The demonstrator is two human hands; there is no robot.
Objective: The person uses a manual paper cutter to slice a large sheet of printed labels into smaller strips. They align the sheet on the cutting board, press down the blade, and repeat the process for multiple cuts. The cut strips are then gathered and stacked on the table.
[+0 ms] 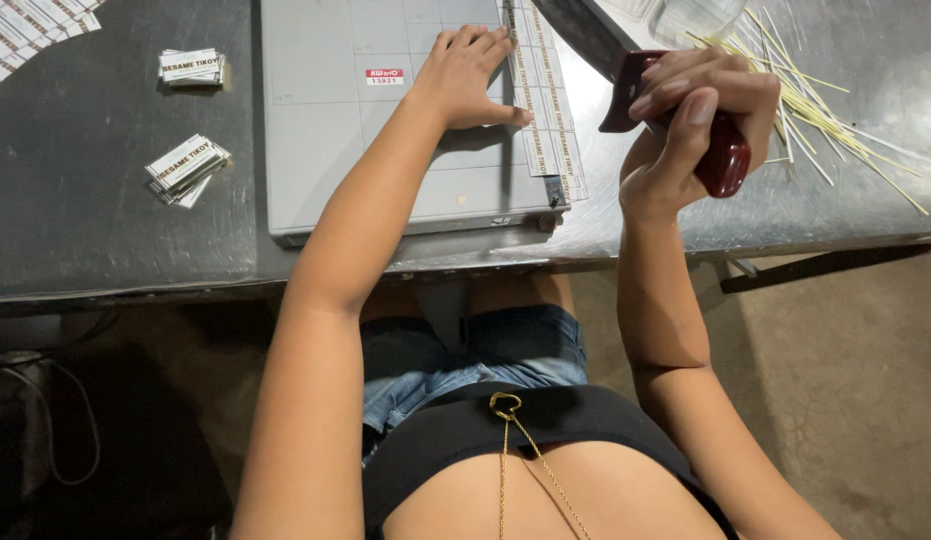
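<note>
A grey paper cutter board (326, 140) lies on the metal table (76, 230). My left hand (468, 78) presses flat on the board, fingers spread, holding a strip of printed labels (549, 120) against the cutting edge. My right hand (698, 115) is shut around the dark red handle (726, 155) of the cutter's raised blade arm (586, 35), lifted above the board's right side.
Two small stacks of cut labels (189, 165) (193, 68) lie left of the board, and more label sheets (31, 30) sit at the far left corner. A scatter of thin yellow sticks (836, 120) and a clear plastic container (691, 18) lie at the right. The table's front edge runs just above my lap.
</note>
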